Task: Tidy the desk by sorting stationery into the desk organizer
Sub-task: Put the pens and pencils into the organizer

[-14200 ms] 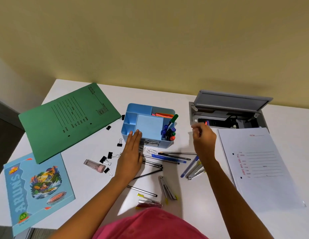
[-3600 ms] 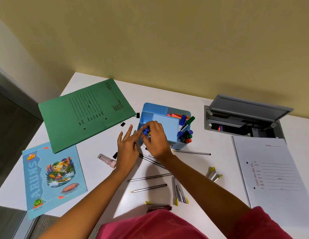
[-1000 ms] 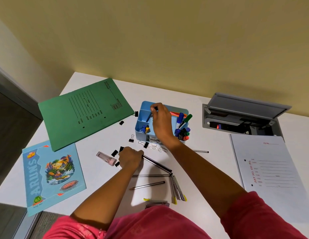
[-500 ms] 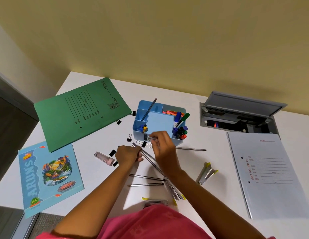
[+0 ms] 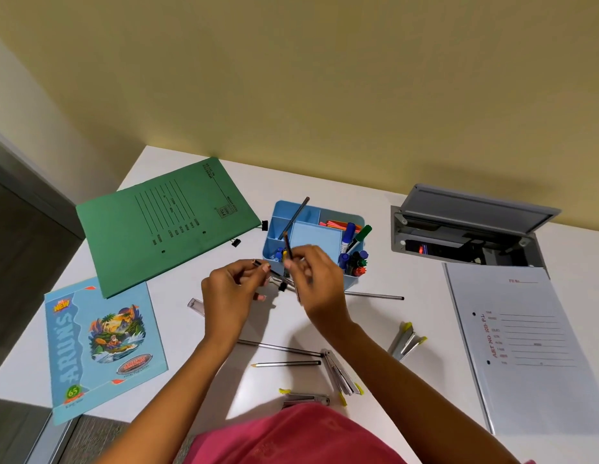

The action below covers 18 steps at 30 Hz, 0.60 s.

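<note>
Your hands were close together, not touching, just in front of the desk organizer (image 5: 267, 244). Your left hand (image 5: 229, 293) was curled round a dark pencil (image 5: 257, 262), whose end poked out past the fingertips. Your right hand (image 5: 316, 279) pinched an upright pencil (image 5: 287, 242) against the organizer's front-left corner.

The step looked like dropping that pencil into the organizer's back-left compartment, where a leaning pencil (image 5: 298, 212) already stood. To do it well, you probably needed to lift it clear of the front wall, keep it near vertical and pass over the small front compartment. You would have let go only once the lower end was inside. Your left hand only had to hold steady.

The white surface (image 5: 177, 289) carried loose pencils (image 5: 279, 348) in front of the organizer, nearer you, and black binder clips (image 5: 236, 242) just to its left. A green folder (image 5: 164, 222) lay left of the organizer, with a blue booklet (image 5: 100, 339) left and nearer you. A white file (image 5: 525, 343) and an open grey hatch (image 5: 465, 229) were to its right. A plain yellow wall (image 5: 325, 78) rose behind the organizer.
</note>
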Tool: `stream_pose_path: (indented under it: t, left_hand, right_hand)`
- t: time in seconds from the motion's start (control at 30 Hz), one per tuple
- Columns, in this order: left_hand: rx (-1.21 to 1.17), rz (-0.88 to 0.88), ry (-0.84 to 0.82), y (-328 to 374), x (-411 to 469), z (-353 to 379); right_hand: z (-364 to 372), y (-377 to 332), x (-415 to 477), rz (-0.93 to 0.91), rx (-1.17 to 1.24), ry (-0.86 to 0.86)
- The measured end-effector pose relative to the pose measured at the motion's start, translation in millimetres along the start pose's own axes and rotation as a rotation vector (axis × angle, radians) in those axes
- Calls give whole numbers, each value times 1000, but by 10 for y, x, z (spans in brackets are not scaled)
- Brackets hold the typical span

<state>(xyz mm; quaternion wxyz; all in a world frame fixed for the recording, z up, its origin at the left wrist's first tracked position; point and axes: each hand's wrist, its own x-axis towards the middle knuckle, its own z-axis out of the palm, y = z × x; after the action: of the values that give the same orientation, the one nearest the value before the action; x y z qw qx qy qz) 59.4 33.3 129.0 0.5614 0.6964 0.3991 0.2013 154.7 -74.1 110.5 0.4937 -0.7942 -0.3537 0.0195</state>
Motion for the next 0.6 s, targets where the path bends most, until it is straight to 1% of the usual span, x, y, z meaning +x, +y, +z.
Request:
stream_pose_path:
  t: [0.13,0.2,0.27,0.33,0.47,0.6]
  left_hand:
    - [23,99,23,118,-32,-73]
    - [69,146,30,139,-33,-98]
    - [99,181,47,156,-27,-114]
    - [118,210,61,168,-22,-119]
    - [131,244,73,181,-20,-132]
    - [127,247,91,188,-15,-153]
  right_hand:
    - [-106,-235,379,163,165,183]
    - [-123,-244,552,170,202,273]
    - [-115,-199,700,171,181,319]
    - [-74,-126,789,168,108,304]
    - [87,95,815,157,-39,172]
    - [220,278,791,258,-54,144]
